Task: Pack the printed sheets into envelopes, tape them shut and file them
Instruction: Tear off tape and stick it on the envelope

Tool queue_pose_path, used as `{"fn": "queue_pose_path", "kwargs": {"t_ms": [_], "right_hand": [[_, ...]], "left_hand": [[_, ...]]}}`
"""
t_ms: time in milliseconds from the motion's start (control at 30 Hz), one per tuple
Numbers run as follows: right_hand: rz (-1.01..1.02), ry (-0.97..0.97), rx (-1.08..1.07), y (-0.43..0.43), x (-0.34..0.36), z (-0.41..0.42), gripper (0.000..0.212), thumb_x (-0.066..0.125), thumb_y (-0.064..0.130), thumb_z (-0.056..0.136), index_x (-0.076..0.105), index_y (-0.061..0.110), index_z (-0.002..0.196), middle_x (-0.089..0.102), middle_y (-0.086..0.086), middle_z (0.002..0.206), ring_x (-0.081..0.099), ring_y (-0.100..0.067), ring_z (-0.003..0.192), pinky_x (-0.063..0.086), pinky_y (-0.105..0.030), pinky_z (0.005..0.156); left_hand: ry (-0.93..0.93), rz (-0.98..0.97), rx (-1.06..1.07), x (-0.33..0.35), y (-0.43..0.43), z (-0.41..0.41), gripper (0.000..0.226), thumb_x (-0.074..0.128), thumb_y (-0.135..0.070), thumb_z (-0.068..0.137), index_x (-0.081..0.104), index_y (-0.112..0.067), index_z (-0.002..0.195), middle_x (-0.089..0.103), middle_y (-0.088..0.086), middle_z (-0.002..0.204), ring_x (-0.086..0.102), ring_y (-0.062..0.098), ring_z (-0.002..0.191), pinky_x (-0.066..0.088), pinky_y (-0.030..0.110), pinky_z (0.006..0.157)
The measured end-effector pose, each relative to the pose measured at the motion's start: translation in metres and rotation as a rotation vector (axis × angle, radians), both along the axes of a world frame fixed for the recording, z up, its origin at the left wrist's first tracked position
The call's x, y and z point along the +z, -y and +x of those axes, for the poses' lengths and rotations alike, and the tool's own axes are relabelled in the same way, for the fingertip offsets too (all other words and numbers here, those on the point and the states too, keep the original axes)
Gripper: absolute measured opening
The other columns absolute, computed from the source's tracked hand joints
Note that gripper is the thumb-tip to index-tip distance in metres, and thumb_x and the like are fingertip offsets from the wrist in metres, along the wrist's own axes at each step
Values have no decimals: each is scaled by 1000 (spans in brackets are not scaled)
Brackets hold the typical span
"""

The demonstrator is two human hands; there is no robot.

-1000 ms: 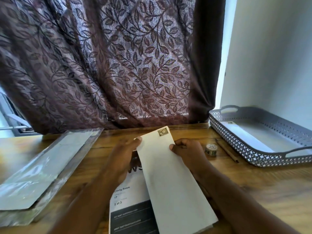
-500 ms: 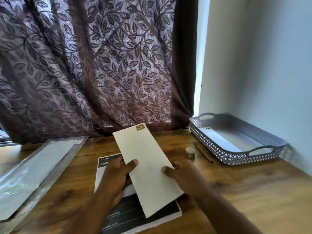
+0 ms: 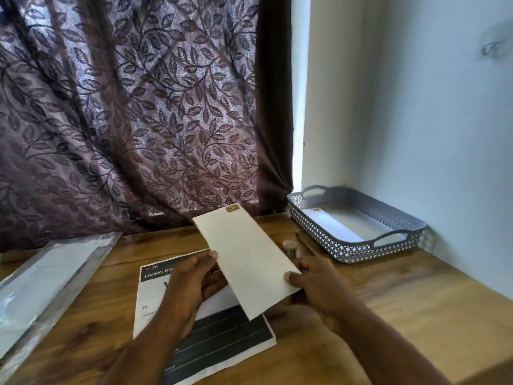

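Observation:
A long white envelope (image 3: 247, 257) with a small gold sticker at its far end is held tilted above the wooden table (image 3: 402, 307). My left hand (image 3: 191, 284) grips its left edge, thumb on top. My right hand (image 3: 313, 282) pinches its near right corner. Under my hands lies a printed sheet (image 3: 219, 340) with black bands and the heading "2A LIVING". A grey perforated tray (image 3: 358, 245) at the back right holds another white envelope (image 3: 330, 225). A small roll of tape (image 3: 290, 247) stands between the envelope and the tray.
A clear plastic sleeve of envelopes (image 3: 47, 276) lies at the left of the table. A pencil (image 3: 305, 241) lies beside the tape roll. A brown leaf-patterned curtain (image 3: 138, 107) hangs behind the table, and a white wall (image 3: 416, 120) closes the right side.
The envelope has swung from pointing away toward the right, closer to the tray. My hands have slid toward its near end. The view has shifted right, showing more wall.

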State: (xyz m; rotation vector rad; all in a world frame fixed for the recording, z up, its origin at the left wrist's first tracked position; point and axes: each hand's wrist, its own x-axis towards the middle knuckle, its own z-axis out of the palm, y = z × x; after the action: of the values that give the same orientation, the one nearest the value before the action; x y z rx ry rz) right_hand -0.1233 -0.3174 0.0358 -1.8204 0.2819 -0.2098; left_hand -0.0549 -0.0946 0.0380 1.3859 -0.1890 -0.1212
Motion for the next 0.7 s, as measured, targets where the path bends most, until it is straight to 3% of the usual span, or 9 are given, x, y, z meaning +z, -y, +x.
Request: {"fn": "queue_pose_path", "kwargs": {"t_ms": [100, 200, 333, 467, 600, 700], "right_hand": [[16, 153, -191, 39, 18, -2, 7, 74, 10, 88, 73, 3, 90, 76, -15, 79, 74, -36, 66, 60, -59, 77], [-91, 257, -387, 87, 43, -6, 6, 70, 8, 91, 72, 7, 85, 75, -12, 78, 74, -31, 60, 62, -57, 72], [-162, 214, -563, 149, 61, -1, 22, 57, -2, 92, 69, 8, 78, 73, -9, 75, 74, -33, 57, 60, -59, 78], [-286, 94, -633, 182, 66, 14, 23, 47, -2, 89, 71, 0, 87, 73, -8, 72, 73, -29, 52, 63, -45, 71], [-409, -19, -608, 188, 62, 31, 18, 47, 3, 91, 64, 0, 96, 74, -10, 69, 71, -19, 47, 48, -25, 54], [-476, -29, -580, 189, 61, 45, 17, 47, 1, 91, 64, 2, 90, 75, -10, 75, 71, -20, 47, 42, -22, 49]], "left_hand": [[-3, -8, -98, 1, 28, -3, 20, 53, -12, 101, 68, -4, 113, 77, 14, 104, 74, 28, 99, 56, 42, 92], [-27, 58, -190, -8, 63, -4, 17, 56, -7, 99, 65, -2, 112, 77, 17, 102, 74, 31, 97, 59, 41, 88], [-4, 156, -337, -13, 113, -6, 15, 62, -10, 97, 66, -8, 112, 77, 12, 103, 74, 29, 97, 60, 39, 83], [75, 162, -371, -12, 151, 4, 11, 66, -9, 95, 67, -10, 105, 73, 14, 102, 69, 21, 85, 54, 34, 72], [141, 163, -320, -19, 171, 4, 14, 70, -11, 92, 67, -11, 106, 73, 15, 103, 72, 19, 85, 57, 33, 74], [212, 183, -319, -29, 175, 2, 21, 76, -15, 83, 69, -14, 103, 73, 12, 95, 69, 17, 83, 58, 32, 74]]}}
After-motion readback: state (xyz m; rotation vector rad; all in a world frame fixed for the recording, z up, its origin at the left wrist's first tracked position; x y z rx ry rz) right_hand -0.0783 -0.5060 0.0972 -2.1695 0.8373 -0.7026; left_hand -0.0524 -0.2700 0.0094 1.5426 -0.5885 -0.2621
